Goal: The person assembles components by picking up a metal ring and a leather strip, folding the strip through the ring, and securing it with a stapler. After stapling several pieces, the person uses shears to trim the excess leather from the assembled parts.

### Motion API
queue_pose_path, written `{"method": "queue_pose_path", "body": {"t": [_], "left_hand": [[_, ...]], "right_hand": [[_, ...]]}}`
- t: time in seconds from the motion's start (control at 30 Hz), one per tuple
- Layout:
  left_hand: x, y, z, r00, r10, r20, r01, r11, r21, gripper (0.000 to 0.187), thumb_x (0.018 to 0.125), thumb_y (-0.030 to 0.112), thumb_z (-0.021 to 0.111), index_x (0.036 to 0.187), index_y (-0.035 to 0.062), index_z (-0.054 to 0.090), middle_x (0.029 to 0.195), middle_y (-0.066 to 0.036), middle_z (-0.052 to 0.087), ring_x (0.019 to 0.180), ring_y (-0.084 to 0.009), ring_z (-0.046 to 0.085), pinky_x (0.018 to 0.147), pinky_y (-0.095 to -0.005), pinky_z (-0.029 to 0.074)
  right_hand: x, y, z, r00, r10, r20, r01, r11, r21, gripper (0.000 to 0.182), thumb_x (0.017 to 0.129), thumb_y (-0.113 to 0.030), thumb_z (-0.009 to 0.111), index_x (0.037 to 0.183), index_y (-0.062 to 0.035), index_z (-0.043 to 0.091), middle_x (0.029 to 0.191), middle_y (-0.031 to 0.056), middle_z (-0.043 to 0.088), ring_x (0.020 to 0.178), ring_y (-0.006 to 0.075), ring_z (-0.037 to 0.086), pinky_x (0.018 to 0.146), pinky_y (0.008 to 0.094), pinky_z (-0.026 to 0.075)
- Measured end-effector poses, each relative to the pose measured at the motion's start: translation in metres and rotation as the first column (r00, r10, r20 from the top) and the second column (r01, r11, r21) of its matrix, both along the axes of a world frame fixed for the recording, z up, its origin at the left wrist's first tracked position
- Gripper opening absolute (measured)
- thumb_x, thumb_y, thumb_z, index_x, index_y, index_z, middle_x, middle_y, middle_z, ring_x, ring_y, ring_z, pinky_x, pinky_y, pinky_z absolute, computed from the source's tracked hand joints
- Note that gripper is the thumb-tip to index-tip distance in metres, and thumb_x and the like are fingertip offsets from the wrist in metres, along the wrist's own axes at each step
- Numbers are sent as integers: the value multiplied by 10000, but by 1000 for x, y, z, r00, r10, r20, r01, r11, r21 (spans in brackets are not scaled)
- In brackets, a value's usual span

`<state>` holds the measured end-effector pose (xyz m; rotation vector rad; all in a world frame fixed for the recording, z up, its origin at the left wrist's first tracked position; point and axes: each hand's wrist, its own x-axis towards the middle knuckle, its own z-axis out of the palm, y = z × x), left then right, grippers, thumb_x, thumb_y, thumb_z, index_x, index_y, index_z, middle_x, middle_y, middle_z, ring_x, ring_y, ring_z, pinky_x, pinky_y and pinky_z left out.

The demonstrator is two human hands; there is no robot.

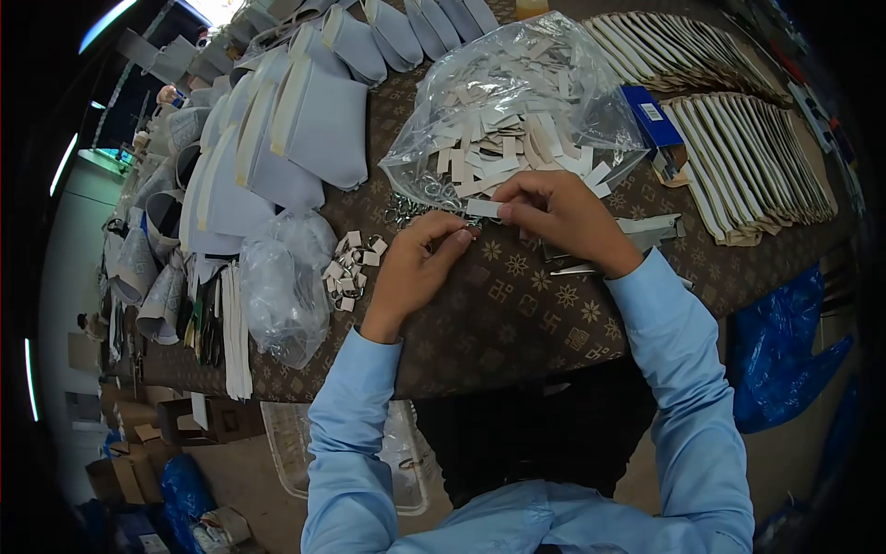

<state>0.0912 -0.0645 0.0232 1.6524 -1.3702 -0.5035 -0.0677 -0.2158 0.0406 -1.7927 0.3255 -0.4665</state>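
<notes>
Between thumb and fingers, my right hand (558,217) pinches a small pale strip (484,209) over the patterned brown cloth. My left hand (425,263) is just left of it, thumb and forefinger brought together near a small metal piece, too small to make out. Behind the hands lies an open clear plastic bag (434,171) full of pale strips (508,138). Metal rings and clasps (403,210) are heaped beyond my left hand. Left of that hand is a small pile of metal rings with pale strips looped on them (349,272).
Grey-white panels (318,125) stand stacked at the left, beside a crumpled clear bag (288,277). Rows of folded pale pieces (748,166) and a blue box (652,118) are at the right. A metal stapler-like tool (651,229) lies by my right wrist.
</notes>
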Motion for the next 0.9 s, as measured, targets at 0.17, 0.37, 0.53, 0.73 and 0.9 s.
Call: {"method": "queue_pose_path", "body": {"t": [0.17,0.37,0.53,0.73,0.9], "left_hand": [[-14,-1,2,997,71,-15,-72,993,-91,158,850,98,631,973,0,651,876,-40,652,752,-99,586,677,-227,450],[-15,0,10,780,99,-618,-92,995,44,171,872,77,606,950,-74,623,919,-125,658,790,-160,652,708,-233,530],[-12,-1,3,619,28,-785,-58,998,-10,162,862,62,612,954,-70,596,931,-144,648,820,-188,655,739,-270,551],[-16,-1,9,722,49,-690,-18,998,52,254,859,58,616,1083,-60,594,937,-100,648,794,-129,630,731,-239,530],[-16,-1,9,741,23,-671,13,999,48,279,858,58,617,1119,-39,600,922,-75,653,783,-100,613,724,-226,513]], "right_hand": [[1,0,-4,999,-32,43,32,999,7,150,824,-95,641,911,26,628,648,39,593,601,68,536,554,231,420],[4,8,-6,972,-59,226,133,935,-328,102,790,-68,624,859,8,619,695,94,606,612,186,582,575,290,450],[0,12,0,973,-27,230,134,875,-465,65,743,-49,614,787,-2,604,733,139,604,663,313,592,603,363,470],[-1,12,-3,972,77,220,61,827,-558,70,730,-64,616,768,-8,601,711,133,597,648,318,588,590,364,468],[-5,11,4,980,75,184,34,848,-529,63,734,-65,611,743,-7,588,718,145,604,662,328,601,588,373,470]]}}
